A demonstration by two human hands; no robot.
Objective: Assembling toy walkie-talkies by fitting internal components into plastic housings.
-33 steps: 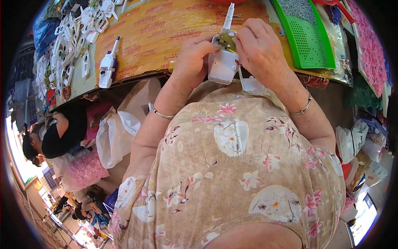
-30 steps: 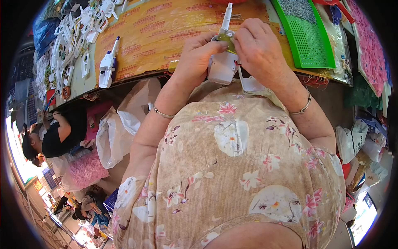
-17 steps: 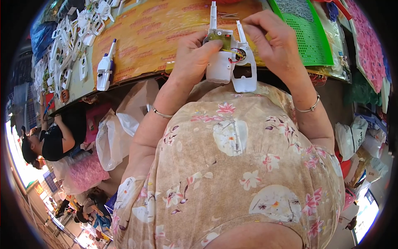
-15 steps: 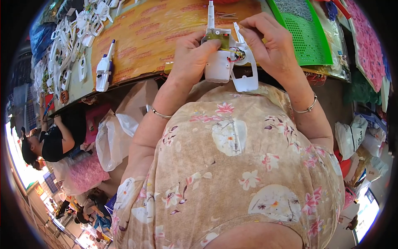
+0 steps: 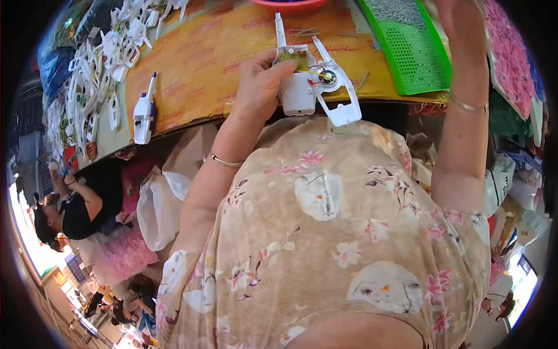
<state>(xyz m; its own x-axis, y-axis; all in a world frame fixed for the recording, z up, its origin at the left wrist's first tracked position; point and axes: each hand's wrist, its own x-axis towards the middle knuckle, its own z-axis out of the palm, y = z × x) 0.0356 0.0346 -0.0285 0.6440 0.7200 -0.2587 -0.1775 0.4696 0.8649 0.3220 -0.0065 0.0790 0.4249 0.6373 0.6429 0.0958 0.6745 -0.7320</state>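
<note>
My left hand (image 5: 260, 87) is closed around the white back half of a toy walkie-talkie casing (image 5: 297, 96), near the table's front edge. The thumb presses on the green circuit board (image 5: 288, 58) inside it. To its right hangs the white front half (image 5: 344, 110), opened out, with a round speaker (image 5: 328, 77) joined to the board by thin wires. My right hand (image 5: 462, 20) is stretched far off to the upper right, beyond the green tray. Its fingers are cut off by the picture's upper edge, so what they touch is hidden.
A white and purple walkie-talkie (image 5: 143, 113) lies on the left. White casing parts (image 5: 87, 75) are heaped behind it. The green perforated tray (image 5: 407, 64) holds small metal pieces. A red basin (image 5: 290, 4) stands at the back. Left, another person (image 5: 75, 203) is at work.
My right hand has left the casing and swung up to the far right. The left hand still holds the opened walkie-talkie, which sits slightly further left.
</note>
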